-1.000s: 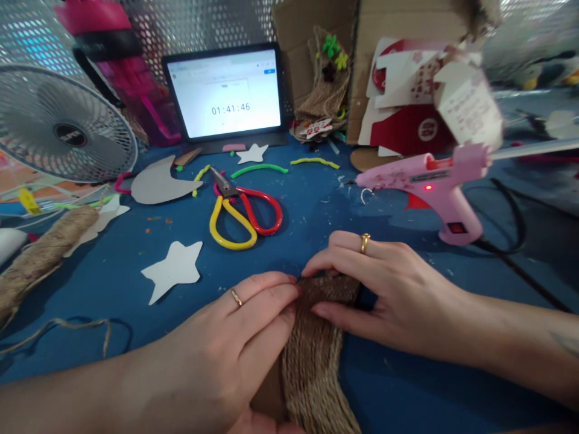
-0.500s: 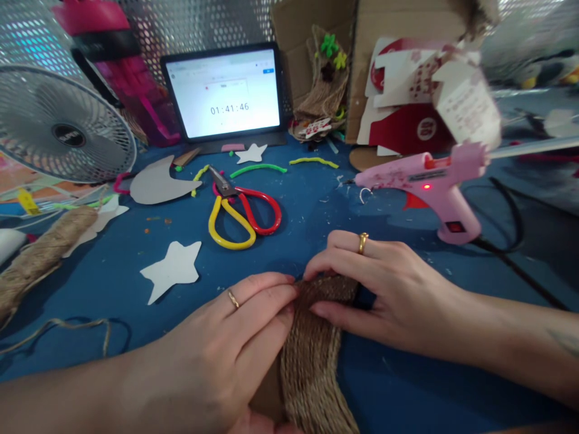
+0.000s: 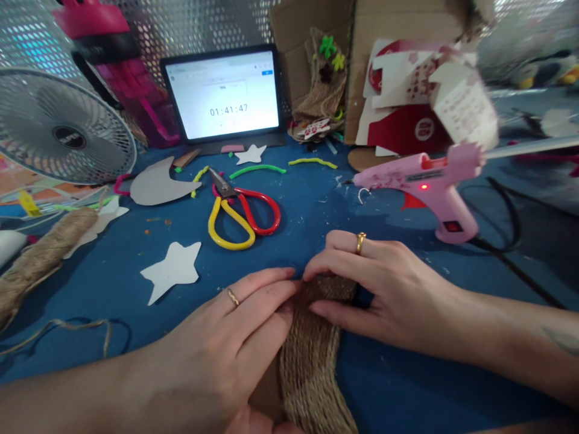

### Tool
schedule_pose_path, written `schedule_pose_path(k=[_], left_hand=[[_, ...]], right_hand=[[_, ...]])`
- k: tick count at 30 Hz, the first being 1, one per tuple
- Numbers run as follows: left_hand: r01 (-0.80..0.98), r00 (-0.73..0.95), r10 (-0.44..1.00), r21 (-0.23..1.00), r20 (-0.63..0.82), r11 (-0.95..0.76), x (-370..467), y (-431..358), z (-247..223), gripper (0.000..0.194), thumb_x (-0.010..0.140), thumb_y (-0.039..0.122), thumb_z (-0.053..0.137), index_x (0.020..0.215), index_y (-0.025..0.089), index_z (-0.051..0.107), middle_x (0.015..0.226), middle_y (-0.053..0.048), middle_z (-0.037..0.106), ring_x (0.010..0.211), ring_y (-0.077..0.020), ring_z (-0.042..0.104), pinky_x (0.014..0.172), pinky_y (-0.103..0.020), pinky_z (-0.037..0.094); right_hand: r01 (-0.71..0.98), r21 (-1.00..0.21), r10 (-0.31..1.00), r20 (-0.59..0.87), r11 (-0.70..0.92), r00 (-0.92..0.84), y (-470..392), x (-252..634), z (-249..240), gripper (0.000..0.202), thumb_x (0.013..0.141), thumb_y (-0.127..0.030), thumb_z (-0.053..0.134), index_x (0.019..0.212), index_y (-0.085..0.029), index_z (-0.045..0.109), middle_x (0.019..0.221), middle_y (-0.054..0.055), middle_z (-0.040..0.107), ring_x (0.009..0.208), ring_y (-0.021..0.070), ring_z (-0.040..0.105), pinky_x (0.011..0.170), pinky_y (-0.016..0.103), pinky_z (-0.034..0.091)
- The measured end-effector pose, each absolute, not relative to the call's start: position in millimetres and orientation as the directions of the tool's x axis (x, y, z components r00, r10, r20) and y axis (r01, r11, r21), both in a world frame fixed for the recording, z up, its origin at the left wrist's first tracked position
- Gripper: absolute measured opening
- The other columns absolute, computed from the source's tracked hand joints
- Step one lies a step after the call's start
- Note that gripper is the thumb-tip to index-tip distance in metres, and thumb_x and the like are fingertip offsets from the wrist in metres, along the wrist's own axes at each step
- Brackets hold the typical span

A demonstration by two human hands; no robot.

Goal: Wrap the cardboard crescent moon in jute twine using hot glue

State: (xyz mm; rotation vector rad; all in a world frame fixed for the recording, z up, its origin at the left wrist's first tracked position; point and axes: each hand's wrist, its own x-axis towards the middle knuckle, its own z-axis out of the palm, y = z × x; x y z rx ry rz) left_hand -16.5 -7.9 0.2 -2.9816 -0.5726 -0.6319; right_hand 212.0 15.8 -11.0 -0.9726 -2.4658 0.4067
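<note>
A curved cardboard piece covered in rows of brown twine [image 3: 312, 361] lies on the blue table [image 3: 181, 337] at the bottom middle. Bare cardboard [image 3: 268, 392] shows along its left side. My left hand [image 3: 235, 337] presses over that left side, fingers together and fingertips at the upper edge. My right hand [image 3: 384, 283] grips the top end, thumb on the twine and fingers curled over the far edge. Beyond my hands lie scissors [image 3: 233, 211] with one yellow and one red handle. A pink glue gun [image 3: 434, 181], its red light on, stands to the right.
A white paper star [image 3: 174, 271], a grey crescent [image 3: 158, 184] and a twine roll [image 3: 54, 253] lie leftward. At the back are a fan [image 3: 67, 135], a pink bottle [image 3: 122, 72], a tablet [image 3: 224, 96] and a twine-covered decoration [image 3: 323, 90]. The gun's black cord [image 3: 520, 277] trails right.
Both hands stay almost in place on the twine-covered piece, with only slight finger shifts. The tablet's timer has advanced by one second.
</note>
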Motion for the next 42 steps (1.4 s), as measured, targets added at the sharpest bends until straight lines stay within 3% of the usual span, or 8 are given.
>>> schedule_pose_path(k=[12, 24, 33, 42], left_hand=[[0.358, 0.862, 0.338, 0.017, 0.378, -0.933, -14.0, -7.4, 2.9, 0.063, 0.077, 0.058, 0.06, 0.099, 0.0, 0.062, 0.105, -0.02, 0.067, 0.112, -0.0282, 0.058, 0.101, -0.038, 0.047], [0.376, 0.841, 0.346, 0.01, 0.416, -0.926, -18.7, -9.6, -1.2, 0.066, 0.08, 0.059, 0.056, 0.107, 0.0, 0.06, 0.112, -0.021, 0.065, 0.12, -0.0287, 0.052, 0.103, -0.04, 0.046], [0.422, 0.803, 0.328, -0.087, 0.498, -0.902, -19.8, -11.9, -3.5, 0.071, 0.076, 0.069, 0.051, 0.1, 0.003, 0.063, 0.102, -0.016, 0.069, 0.103, -0.0261, 0.062, 0.09, -0.035, 0.054], [0.48, 0.788, 0.343, -0.161, 0.512, -0.863, -21.1, -22.8, 1.6, 0.062, 0.073, 0.065, 0.057, 0.093, 0.007, 0.068, 0.095, -0.01, 0.073, 0.086, -0.022, 0.067, 0.074, -0.03, 0.058]], right_hand=[[0.58, -0.411, 0.707, 0.322, 0.703, -0.629, 15.4, 211.5, -12.1, 0.018, 0.084, -0.031, 0.057, 0.098, -0.02, 0.059, 0.087, 0.002, 0.06, 0.072, 0.013, 0.057, 0.06, 0.024, 0.043], [0.567, -0.416, 0.697, 0.305, 0.711, -0.649, 15.1, 212.2, -11.5, 0.017, 0.086, -0.031, 0.055, 0.098, -0.02, 0.06, 0.088, 0.002, 0.055, 0.07, 0.012, 0.054, 0.06, 0.024, 0.041], [0.57, -0.415, 0.696, 0.282, 0.709, -0.661, 15.3, 213.6, -12.5, 0.017, 0.088, -0.033, 0.053, 0.098, -0.022, 0.059, 0.087, 0.002, 0.053, 0.072, 0.0132, 0.053, 0.062, 0.026, 0.041], [0.579, -0.401, 0.697, 0.278, 0.709, -0.661, 15.6, 212.0, -10.8, 0.02, 0.087, -0.036, 0.054, 0.099, -0.02, 0.06, 0.091, 0.003, 0.054, 0.072, 0.0124, 0.053, 0.061, 0.025, 0.04]])
